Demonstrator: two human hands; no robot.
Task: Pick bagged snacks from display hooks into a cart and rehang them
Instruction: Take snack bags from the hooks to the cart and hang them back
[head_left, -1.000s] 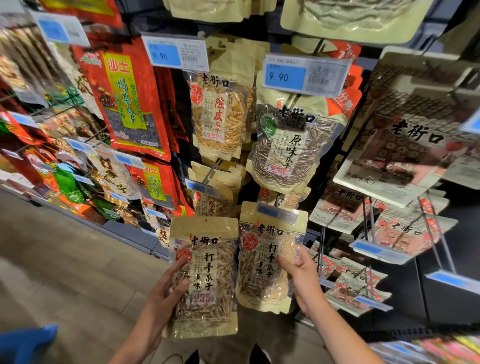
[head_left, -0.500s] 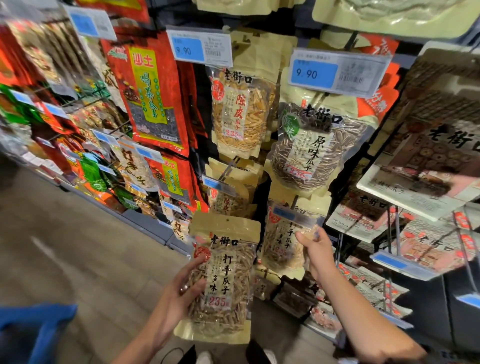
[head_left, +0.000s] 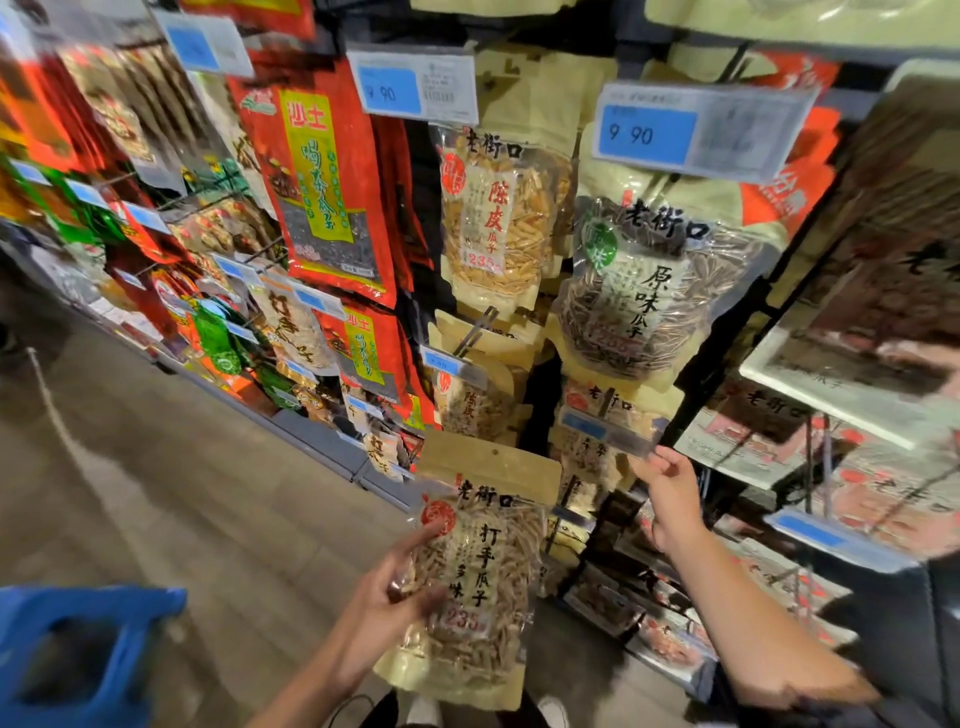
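Holding the seed bag (head_left: 480, 566) in the lower middle of the frame, the left hand (head_left: 395, 592) had its thumb across the printed front and its other fingers behind the pack, so the bag stood upright, clear of the rack. The right hand (head_left: 670, 493), just right of centre, pinched the lower edge of the clear price tag (head_left: 608, 431) at the front of a display hook, with more bags of the same kind (head_left: 592, 462) hanging behind that tag.

Judged from the task, the bag was either bound for the blue cart (head_left: 78, 644) at the lower left or about to be rehung. For rehanging, the small punched hole (head_left: 495, 452) in the tan header should be lined up squarely with the hook's tip, the tag kept lifted out of the way, and the pack slid straight back so the header did not tear. For the cart, a low, gentle drop would spare the seeds.

The hook's wire and tip were hidden behind the tag and the hanging bags. Motion blur smeared the right edge of the frame, where 1 pale patch (head_left: 914, 358) could not be identified. Only 1 corner of the cart showed, and its contents were cut off. The left fingers behind the bag could not be seen.
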